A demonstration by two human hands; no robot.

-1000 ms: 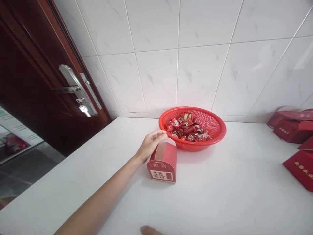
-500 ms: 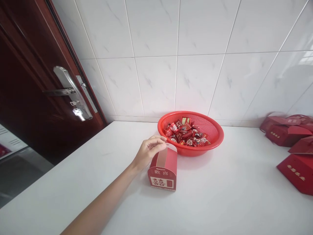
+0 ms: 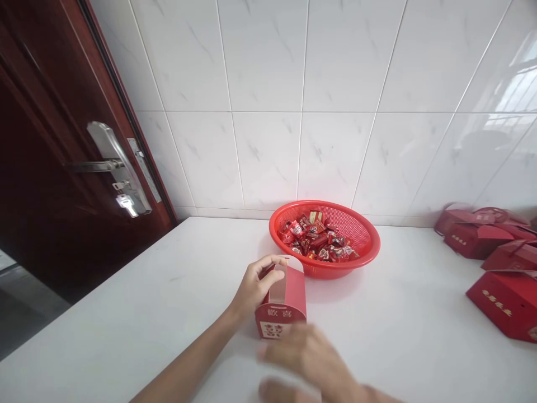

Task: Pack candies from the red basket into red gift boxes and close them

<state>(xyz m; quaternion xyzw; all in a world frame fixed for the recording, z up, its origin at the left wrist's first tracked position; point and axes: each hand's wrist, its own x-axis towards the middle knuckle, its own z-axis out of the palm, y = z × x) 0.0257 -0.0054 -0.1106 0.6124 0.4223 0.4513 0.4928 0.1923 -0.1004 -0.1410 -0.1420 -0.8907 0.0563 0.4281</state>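
Note:
A small red gift box (image 3: 296, 289) with a domed front panel and Chinese characters stands upright on the white tabletop. My left hand (image 3: 257, 285) is at its far left top, fingers and thumb curled around the upper edge. In front of the box, my right hand (image 3: 308, 361) is blurred by motion. Its thumb and fingers are apart, with nothing visible between them, and they cover the lower right of the box's front. Just behind the box sits a red plastic basket (image 3: 369, 246) holding several wrapped candies (image 3: 319, 240).
Several red gift boxes (image 3: 503, 305) with handles and gold lettering are grouped at the right. A white tiled wall (image 3: 264, 162) borders the far side of the table (image 3: 168, 302). To the left is a dark red door (image 3: 54, 140) with a metal handle and keys.
My right hand has come into view from below, in front of the box. My left hand has lowered against the box's top edge. The whole view has shifted slightly.

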